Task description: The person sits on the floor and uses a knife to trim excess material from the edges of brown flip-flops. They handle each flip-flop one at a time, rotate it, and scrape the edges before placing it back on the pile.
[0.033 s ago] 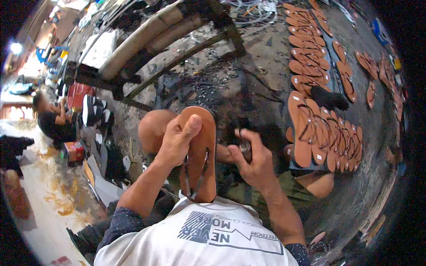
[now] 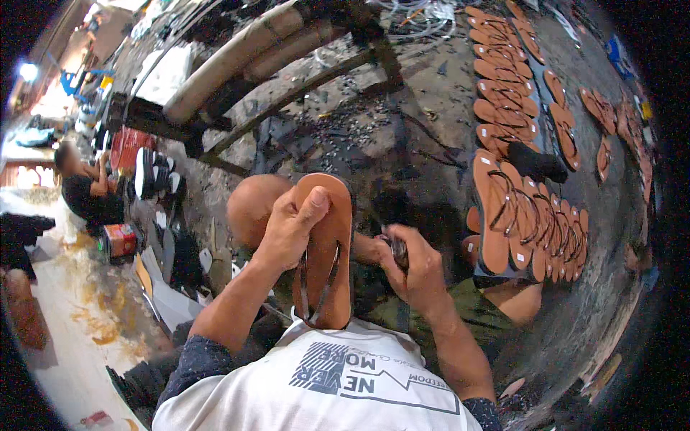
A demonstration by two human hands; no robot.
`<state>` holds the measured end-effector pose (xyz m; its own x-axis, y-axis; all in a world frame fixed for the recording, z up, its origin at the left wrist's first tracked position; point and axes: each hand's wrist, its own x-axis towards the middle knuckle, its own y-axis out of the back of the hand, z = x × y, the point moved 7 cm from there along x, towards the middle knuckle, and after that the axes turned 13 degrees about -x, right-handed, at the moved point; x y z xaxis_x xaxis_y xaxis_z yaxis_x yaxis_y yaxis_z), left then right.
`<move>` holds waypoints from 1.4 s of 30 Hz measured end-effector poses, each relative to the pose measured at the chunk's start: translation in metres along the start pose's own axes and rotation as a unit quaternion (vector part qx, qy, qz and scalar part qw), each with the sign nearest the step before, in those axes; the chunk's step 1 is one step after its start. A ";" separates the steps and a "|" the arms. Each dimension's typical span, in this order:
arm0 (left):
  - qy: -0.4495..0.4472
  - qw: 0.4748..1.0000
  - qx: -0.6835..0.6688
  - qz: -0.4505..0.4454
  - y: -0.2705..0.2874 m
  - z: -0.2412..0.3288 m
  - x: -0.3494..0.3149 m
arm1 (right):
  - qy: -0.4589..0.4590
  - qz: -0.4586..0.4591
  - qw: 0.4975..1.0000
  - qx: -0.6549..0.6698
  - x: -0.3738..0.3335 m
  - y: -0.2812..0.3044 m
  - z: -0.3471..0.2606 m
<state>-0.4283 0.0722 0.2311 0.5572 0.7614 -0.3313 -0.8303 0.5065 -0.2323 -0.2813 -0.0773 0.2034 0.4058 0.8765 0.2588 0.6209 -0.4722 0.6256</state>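
Observation:
My left hand grips a brown flip-flop upright in front of my chest, thumb pressed on the footbed near the top end. Its thin dark V-shaped strap hangs toward my shirt. Just right of the sandal, my right hand is closed around a small dark, shiny object. Fingers cover much of that object, so its kind is unclear. My right hand is apart from the sandal.
Rows of brown flip-flops stand at right, with a longer overlapping row beyond. A dark wooden frame lies ahead over littered ground. At far left a person sits near black-and-white shoes and a red box.
My right hand's fingers have drawn closer around the small dark object. The left hand still holds the flip-flop in nearly the same place. The whole view has shifted slightly.

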 end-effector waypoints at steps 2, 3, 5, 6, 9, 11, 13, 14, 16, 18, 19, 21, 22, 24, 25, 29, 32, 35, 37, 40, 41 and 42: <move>0.021 1.000 -0.013 0.016 0.012 -0.009 0.000 | 0.012 -0.034 0.999 -0.026 -0.007 -0.012 0.007; 0.029 0.999 -0.013 0.010 0.011 -0.012 -0.003 | 0.013 -0.047 0.998 -0.045 -0.010 -0.014 0.008; 0.045 0.999 -0.010 -0.008 0.006 -0.016 -0.012 | 0.027 -0.051 0.998 -0.030 0.002 -0.017 0.004; 0.039 0.999 0.008 -0.019 0.005 -0.017 -0.014 | 0.032 -0.050 0.998 -0.021 0.014 -0.017 0.001; 0.010 0.992 0.056 -0.108 -0.005 -0.015 -0.014 | 0.085 -0.132 0.987 0.023 0.062 -0.011 -0.024; 0.044 0.991 0.049 -0.120 -0.012 -0.017 -0.012 | 0.046 -0.161 0.983 0.074 0.099 -0.013 -0.021; 0.037 0.989 0.055 -0.134 -0.021 -0.013 -0.004 | -0.012 -0.227 0.964 0.136 0.114 -0.005 -0.020; 0.024 0.987 0.065 -0.148 -0.028 -0.012 0.003 | -0.063 -0.277 0.943 0.174 0.109 0.002 -0.016; 0.004 0.983 0.081 -0.162 -0.043 -0.018 0.010 | -0.124 -0.305 0.923 0.199 0.102 0.019 -0.009; 0.229 0.921 -0.285 -0.132 -0.017 -0.057 0.024 | -0.152 -0.241 0.945 0.161 0.102 0.053 0.001; 0.182 0.946 -0.240 -0.117 -0.011 -0.043 0.027 | -0.167 -0.156 0.967 0.111 0.098 0.073 0.031; 0.064 0.982 -0.138 -0.110 -0.027 -0.050 0.017 | -0.229 -0.001 0.929 0.291 0.083 0.088 0.048; -0.001 0.990 -0.084 -0.117 -0.046 -0.069 0.010 | -0.257 0.079 0.887 0.376 0.070 0.090 0.047; 0.024 0.987 -0.092 -0.126 -0.068 -0.067 -0.006 | -0.288 0.029 0.895 0.338 0.046 0.063 0.038; 0.043 0.988 -0.109 -0.100 -0.075 -0.061 -0.008 | -0.297 -0.002 0.890 0.345 0.034 0.047 0.028; 0.029 0.957 -0.261 0.123 -0.062 -0.057 0.016 | -0.175 -0.034 0.979 0.101 0.010 0.041 0.014; 0.001 0.938 -0.319 0.137 -0.061 -0.055 0.016 | -0.045 0.029 0.995 -0.084 -0.040 0.016 0.039; 0.052 0.919 -0.363 0.147 -0.050 -0.075 0.006 | -0.058 0.012 0.988 -0.141 -0.047 0.004 0.048; 0.031 0.917 -0.365 0.157 -0.042 -0.086 0.003 | -0.070 -0.018 0.989 -0.131 -0.033 0.004 0.043; 0.020 0.933 -0.307 0.184 -0.035 -0.083 -0.005 | -0.060 -0.072 0.991 -0.097 -0.009 0.013 0.026; 0.019 0.935 -0.303 0.182 -0.030 -0.086 -0.006 | -0.054 -0.104 0.988 -0.099 -0.002 0.014 0.021; 0.024 0.937 -0.300 0.178 -0.023 -0.095 -0.011 | -0.054 -0.139 0.983 -0.104 0.001 0.015 0.016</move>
<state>-0.4138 0.0137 0.1528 0.2580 0.8122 -0.5232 -0.8166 -0.1061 -0.5673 -0.2609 -0.0852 0.2007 0.3151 0.9489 -0.0152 0.5724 -0.1773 0.8006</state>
